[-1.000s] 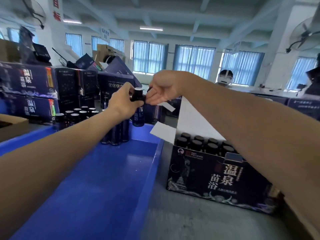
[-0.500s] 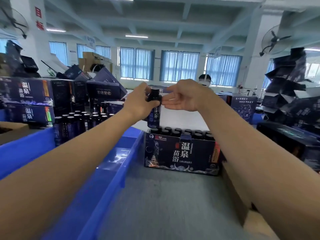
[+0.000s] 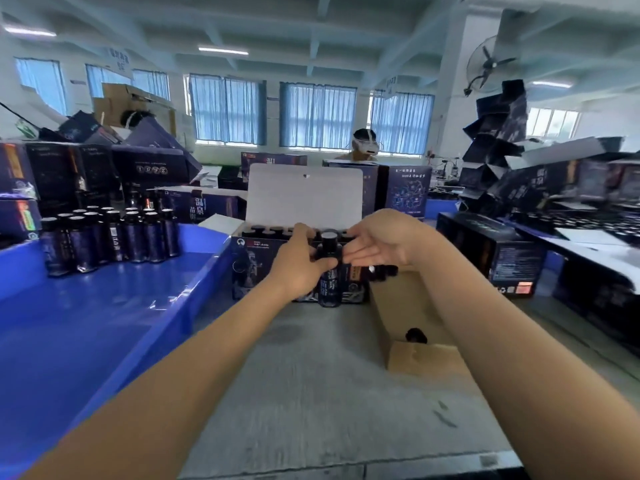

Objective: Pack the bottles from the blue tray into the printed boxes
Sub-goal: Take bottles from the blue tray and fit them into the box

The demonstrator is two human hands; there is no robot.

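Dark bottle (image 3: 330,285) is upright in the left grip (image 3: 298,268), fingers curled round it. Right grip (image 3: 381,242), fingers straight, is just beside.

Bright daylight through curtained windows (image 3: 227,109); ceiling tubes (image 3: 223,50) lit. Bluish cast, motion blur, wide-angle edge bending.

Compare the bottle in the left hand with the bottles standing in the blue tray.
The held bottle is gripped by the left hand in front of the open printed box; the tray bottles stand on the blue tray. The held bottle is single; the tray bottles are clustered. All are dark, black-capped and upright.
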